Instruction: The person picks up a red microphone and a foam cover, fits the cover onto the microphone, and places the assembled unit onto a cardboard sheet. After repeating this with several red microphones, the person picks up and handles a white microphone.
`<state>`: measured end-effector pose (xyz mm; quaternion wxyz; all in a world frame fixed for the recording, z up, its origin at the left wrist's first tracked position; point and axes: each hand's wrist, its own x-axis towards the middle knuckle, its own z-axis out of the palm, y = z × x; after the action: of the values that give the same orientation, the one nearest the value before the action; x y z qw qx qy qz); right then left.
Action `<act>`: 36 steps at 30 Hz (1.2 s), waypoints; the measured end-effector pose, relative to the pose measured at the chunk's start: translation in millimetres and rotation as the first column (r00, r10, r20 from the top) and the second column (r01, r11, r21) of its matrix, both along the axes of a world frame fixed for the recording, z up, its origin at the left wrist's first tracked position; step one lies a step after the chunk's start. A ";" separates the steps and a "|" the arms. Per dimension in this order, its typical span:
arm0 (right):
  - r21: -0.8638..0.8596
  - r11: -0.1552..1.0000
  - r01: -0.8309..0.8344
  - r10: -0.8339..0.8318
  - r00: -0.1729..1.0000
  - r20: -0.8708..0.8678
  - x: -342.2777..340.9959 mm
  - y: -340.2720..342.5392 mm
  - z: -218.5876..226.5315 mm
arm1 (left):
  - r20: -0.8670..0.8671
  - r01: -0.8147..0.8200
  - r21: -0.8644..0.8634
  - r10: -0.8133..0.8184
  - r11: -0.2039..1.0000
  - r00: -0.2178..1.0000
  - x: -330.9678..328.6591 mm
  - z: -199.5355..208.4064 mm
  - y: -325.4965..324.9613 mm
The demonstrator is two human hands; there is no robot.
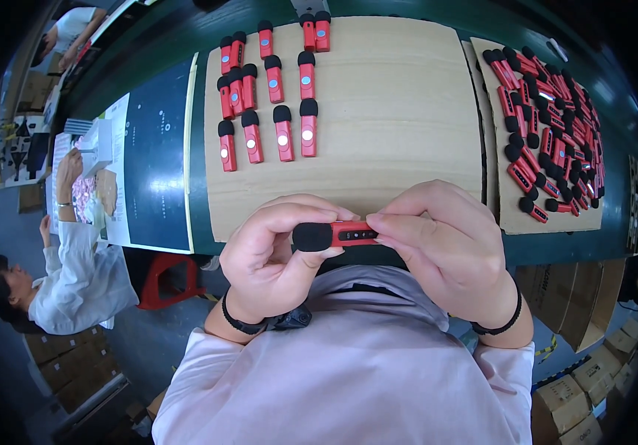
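Observation:
Close in front of my chest, a small red microphone [354, 233] with a black foam head lies level between my hands. My left hand [278, 241] grips it near the foam end, fingertips above and thumb below. The thumb and fingers of my right hand [441, 237] pinch its other end. A dark panel with small marks faces up on its side. Beyond my hands, several like microphones [308, 133] lie in loose rows on the left part of a cardboard sheet [393, 126], most with a round pale disc showing.
On the right, a dense heap of red microphones [556, 133] covers a second cardboard piece [508, 211]. A dark printed mat [157, 148] lies to the left. A co-worker in a white top [85, 274] handles a pale box there, near a red stool [167, 282]. Cartons [571, 297] stand at lower right.

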<state>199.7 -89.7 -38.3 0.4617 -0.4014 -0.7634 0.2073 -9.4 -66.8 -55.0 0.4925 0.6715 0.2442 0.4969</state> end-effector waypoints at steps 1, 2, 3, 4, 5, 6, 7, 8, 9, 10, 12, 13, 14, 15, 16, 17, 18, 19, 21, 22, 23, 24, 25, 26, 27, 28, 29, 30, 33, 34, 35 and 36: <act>0.000 1.000 0.005 -0.005 1.000 0.004 -0.5 -0.1 0.1 | 0.002 -0.001 -0.014 0.001 1.000 1.000 -0.3 0.0 -0.3; 0.000 1.000 0.005 -0.005 1.000 0.003 -0.9 -0.1 -0.1 | 0.004 -0.002 -0.028 0.002 1.000 1.000 -0.6 -0.1 -0.4; -0.002 1.000 0.005 -0.005 1.000 0.001 -1.3 0.0 -0.3 | 0.004 -0.003 -0.028 0.003 1.000 1.000 -0.8 -0.4 -0.4; -0.005 1.000 0.006 -0.006 1.000 -0.002 -1.6 0.1 -0.5 | 0.013 0.001 -0.037 0.000 0.999 1.000 -1.1 -0.8 -0.3; -0.007 1.000 0.008 -0.008 1.000 -0.004 -1.8 -0.1 -0.3 | 0.022 0.005 -0.045 -0.004 0.999 1.000 -1.2 -0.8 -0.3; -0.007 1.000 0.008 -0.008 1.000 -0.004 -2.0 -0.4 -0.2 | 0.031 0.009 -0.053 -0.008 0.999 0.999 -1.3 -0.8 -0.4; -0.015 1.000 0.009 -0.009 1.000 -0.007 -2.2 -0.6 -0.2 | 0.031 0.009 -0.054 -0.007 0.999 0.999 -1.2 -0.5 -0.5; -0.022 1.000 0.010 -0.010 1.000 -0.011 -2.4 -0.8 -0.2 | 0.034 0.011 -0.061 -0.009 0.998 0.999 -1.1 -0.2 -0.7; -0.030 0.999 0.011 -0.012 1.000 -0.014 -2.5 -0.9 -0.4 | 0.036 0.013 -0.069 -0.010 0.998 0.999 -0.9 0.3 -1.0; -0.030 0.999 0.011 -0.012 1.000 -0.014 -2.5 -0.7 -1.2 | 0.040 0.015 -0.076 -0.012 0.997 0.999 -0.7 0.1 -1.0; -0.025 1.000 0.016 -0.017 0.999 -0.039 -2.0 0.2 -4.0 | 0.036 0.019 -0.069 -0.016 0.997 0.999 -0.1 -0.1 -0.5; -0.023 1.000 0.018 -0.019 0.998 -0.052 -1.6 0.4 -4.8 | 0.033 0.023 -0.062 -0.021 0.998 0.999 0.2 -0.2 -0.1; -0.023 1.000 0.018 -0.019 0.998 -0.052 -1.0 0.5 -5.2 | 0.029 0.026 -0.055 -0.025 0.998 0.999 0.4 -0.3 0.2; -0.037 0.999 0.008 -0.010 0.998 -0.065 -0.2 0.5 -5.5 | 0.028 0.026 -0.055 -0.024 0.998 0.999 0.3 -0.5 0.5; -0.050 0.999 -0.002 -0.002 0.997 -0.078 0.4 0.6 -5.7 | 0.024 0.019 -0.045 -0.018 0.999 1.000 0.0 -0.8 0.7; -0.064 0.998 -0.012 0.006 0.996 -0.091 0.7 0.7 -5.8 | 0.020 0.012 -0.035 -0.011 0.999 1.000 -0.3 -1.1 0.9; -0.064 0.998 -0.013 0.007 0.996 -0.091 0.1 0.6 -5.4 | 0.016 0.005 -0.025 -0.004 1.000 1.000 -0.4 -1.2 1.0; -0.049 0.999 -0.006 0.001 0.995 -0.096 -1.4 0.2 -4.4 | 0.015 0.004 -0.024 -0.004 1.000 1.000 -0.2 -0.7 0.5; -0.022 1.000 0.012 -0.014 0.994 -0.105 -4.6 -1.1 -2.7 | -0.039 -0.042 0.012 0.043 0.999 0.998 1.5 0.6 -1.2; -0.022 1.000 0.012 -0.015 0.994 -0.105 -6.2 -1.9 -3.2 | -0.066 -0.065 0.031 0.067 0.997 0.996 2.4 1.1 -1.9; 0.009 1.000 0.018 -0.017 0.993 -0.113 -8.1 -2.8 -4.6 | -0.065 -0.064 0.031 0.066 0.997 0.996 3.3 1.5 -2.2; 0.039 0.999 0.023 -0.018 0.992 -0.121 -9.9 -3.6 -6.1 | -0.091 -0.087 0.056 0.092 0.995 0.992 4.2 1.9 -2.6; 0.070 0.997 0.028 -0.019 0.991 -0.130 -11.2 -3.7 -6.5 | -0.117 -0.110 0.082 0.119 0.991 0.986 5.0 2.6 -3.0; 0.070 0.997 0.028 -0.018 0.991 -0.131 -12.1 -3.4 -6.1 | -0.142 -0.132 0.109 0.147 0.985 0.979 5.5 2.9 -3.3; 0.075 0.997 0.035 -0.026 0.993 -0.119 -13.1 -3.0 -5.6 | -0.142 -0.132 0.109 0.147 0.985 0.979 5.6 2.8 -3.3; 0.079 0.996 0.042 -0.034 0.994 -0.108 -13.9 -2.6 -5.1 | -0.153 -0.139 0.128 0.158 0.982 0.975 5.7 2.4 -3.2; 0.084 0.995 0.050 -0.041 0.995 -0.096 -14.2 -2.4 -4.8 | -0.165 -0.145 0.147 0.168 0.979 0.972 5.7 2.0 -3.0; 0.084 0.995 0.050 -0.042 0.995 -0.095 -14.3 -2.4 -5.0 | -0.175 -0.150 0.165 0.178 0.975 0.968 5.6 1.7 -2.9; 0.102 0.994 0.048 -0.038 0.995 -0.096 -14.6 -2.6 -6.2 | -0.205 -0.152 0.196 0.192 0.969 0.960 4.6 3.1 -3.0; 0.102 0.994 0.048 -0.039 0.995 -0.095 -14.2 -2.3 -5.9 | -0.220 -0.153 0.212 0.199 0.965 0.955 4.4 3.7 -2.9; 0.088 0.995 0.038 -0.030 0.995 -0.098 -13.5 -1.9 -5.5 | -0.220 -0.154 0.211 0.200 0.965 0.955 4.0 4.2 -3.1; 0.073 0.997 0.029 -0.021 0.995 -0.102 -12.8 -1.2 -4.8 | -0.235 -0.141 0.210 0.190 0.968 0.953 3.8 4.7 -3.0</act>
<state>186.9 -91.0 -43.1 0.5169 -0.3824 -0.7413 0.1928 -5.6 -69.8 -50.3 0.3472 0.7507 0.3119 0.4677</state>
